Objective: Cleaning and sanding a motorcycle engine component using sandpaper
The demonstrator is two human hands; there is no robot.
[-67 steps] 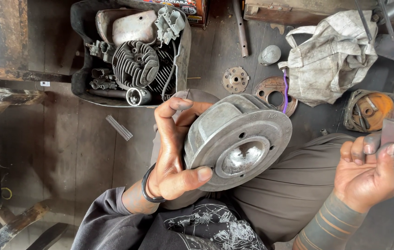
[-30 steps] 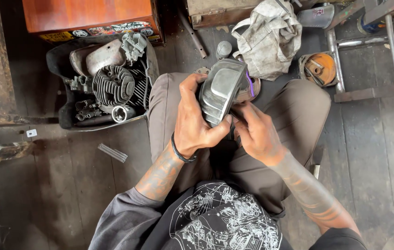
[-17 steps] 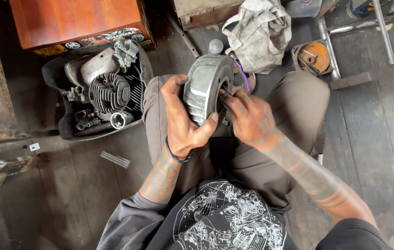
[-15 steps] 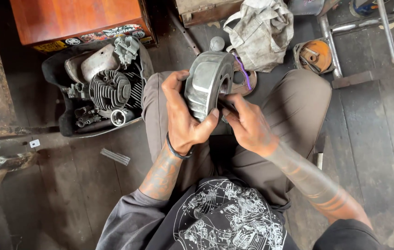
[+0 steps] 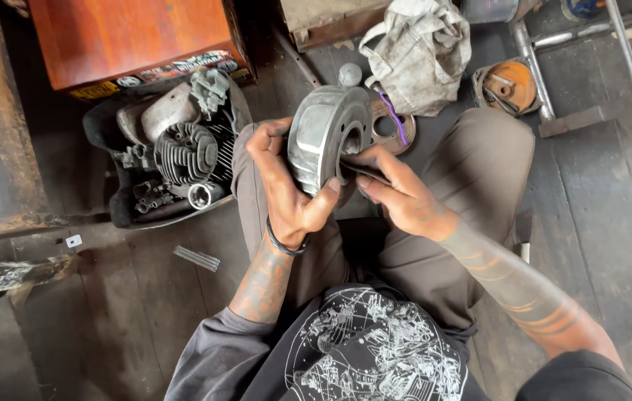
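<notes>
Round grey metal drum housing [image 5: 327, 145]: ribbed rim, dull and worn, held on edge above the lap. Thin dark strip [image 5: 368, 173] pressed against its open face.

Left hand [image 5: 290, 197] grips a round grey metal flywheel [image 5: 327, 145] on edge above the lap, fingers wrapped over its rim. Right hand [image 5: 398, 197] presses a dark folded strip [image 5: 364, 172] against the flywheel's open face. Black tray [image 5: 119, 215] at left holds a finned engine cylinder [image 5: 184, 152] and small parts. Grey cloth bag [image 5: 420, 52] lies beyond the knees, a rusty disc [image 5: 390, 128] just beside it.
</notes>
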